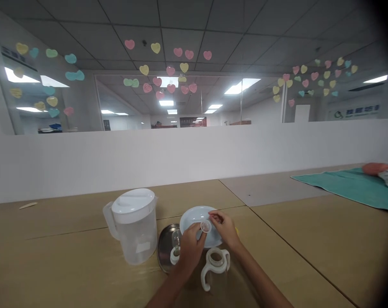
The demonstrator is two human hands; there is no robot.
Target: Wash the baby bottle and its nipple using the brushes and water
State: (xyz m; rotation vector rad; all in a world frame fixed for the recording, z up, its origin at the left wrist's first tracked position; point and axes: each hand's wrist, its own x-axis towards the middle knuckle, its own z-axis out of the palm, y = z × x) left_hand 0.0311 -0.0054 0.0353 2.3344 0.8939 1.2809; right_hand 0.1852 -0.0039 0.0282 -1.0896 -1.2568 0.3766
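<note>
Between the fingers of my left hand (191, 244) is a small round translucent cap (206, 226), held above a white bowl (188, 218). My right hand (225, 229) is just right of the cap, its thumb and fingertips drawn together; whatever they pinch is too small to make out. Below the hands stands a clear baby bottle (217, 267) with white side handles and an uncovered top. Left of my left hand, a round steel tray (164, 246) carries a clear piece with a white collar (174, 255), partly hidden by that hand.
A translucent lidded pitcher (138, 235) stands left of the tray. Something yellow (237, 231) shows behind my right wrist. A green cloth (348, 184) with a reddish item (377, 168) lies far right. A flat wooden piece (28, 205) rests far left, before the white wall (132, 158).
</note>
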